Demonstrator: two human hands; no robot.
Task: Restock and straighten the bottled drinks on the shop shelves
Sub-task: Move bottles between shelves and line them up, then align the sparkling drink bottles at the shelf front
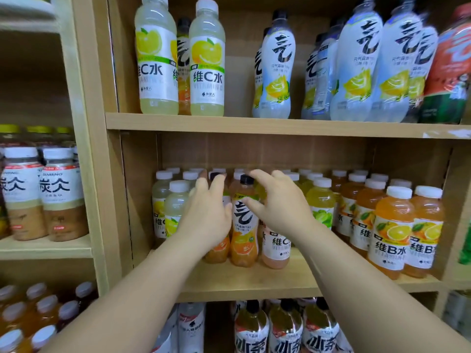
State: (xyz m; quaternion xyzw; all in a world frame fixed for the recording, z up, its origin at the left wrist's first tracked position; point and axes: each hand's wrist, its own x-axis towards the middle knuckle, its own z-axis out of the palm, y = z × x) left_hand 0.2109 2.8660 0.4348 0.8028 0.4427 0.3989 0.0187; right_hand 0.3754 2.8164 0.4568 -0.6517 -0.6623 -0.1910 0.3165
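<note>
Wooden shop shelving fills my feed, and the middle shelf [254, 281] carries the work. I count two orange soda bottles with black caps at its front. One [244, 240] stands upright between the hands, its white label bearing a large black brush character over an orange-slice picture. The other [216, 253] is mostly hidden behind the left hand [204, 215], whose fingers lie nearly straight against it without curling round. The right hand [280, 210] is spread wide, fingers arched above the cap and thumb at the label; it grips nothing that I can see. Just right of the first bottle, a pinkish bottle [276, 248] reading "维C" leans slightly. Two orange white-capped bottles marked "维B水" [391, 240] stand at the right front, with rows of white caps behind. Up top, two pale yellow bottles read "维C水" [156, 72]. On the left unit, two brown bottles read "炭仌" [63, 194].
</note>
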